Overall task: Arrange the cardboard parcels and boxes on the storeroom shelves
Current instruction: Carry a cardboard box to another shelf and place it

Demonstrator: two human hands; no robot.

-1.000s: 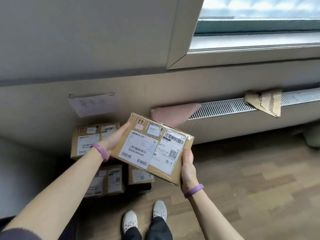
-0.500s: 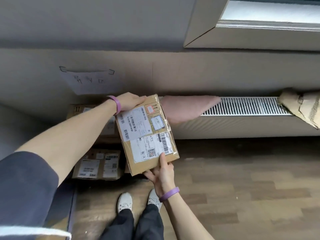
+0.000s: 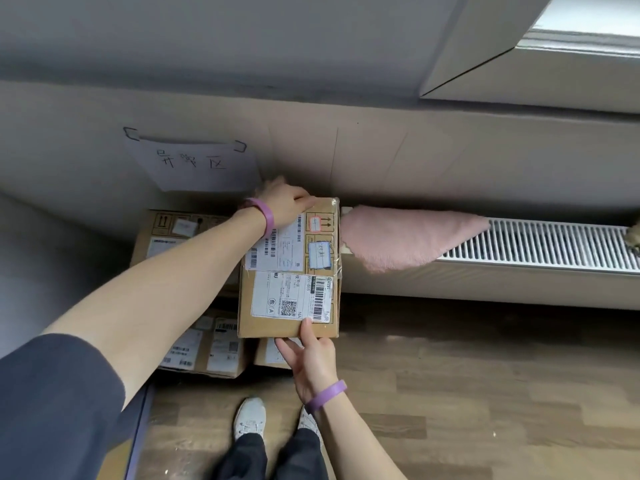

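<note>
I hold a cardboard parcel (image 3: 294, 317) with white shipping labels between both hands, low over a pile of boxes by the wall. My left hand (image 3: 285, 204) grips its far top edge, fingers curled over it. My right hand (image 3: 308, 358) holds the near bottom edge, thumb on the top face and fingers under it. Beneath and left of the parcel lie other labelled cardboard boxes: one against the wall (image 3: 173, 237), one nearer me (image 3: 204, 348), and a small one (image 3: 270, 353) partly hidden under the parcel.
A white paper sign (image 3: 194, 164) with handwriting hangs on the wall above the boxes. A pink cloth (image 3: 405, 235) lies over the left end of a white radiator (image 3: 540, 244). A window sill sits at the upper right. My feet stand on a wood floor (image 3: 485, 393).
The parcel has turned from a tilted diagonal to square with the wall and moved down and toward the box pile. My view has dropped and shifted left; both hands kept hold.
</note>
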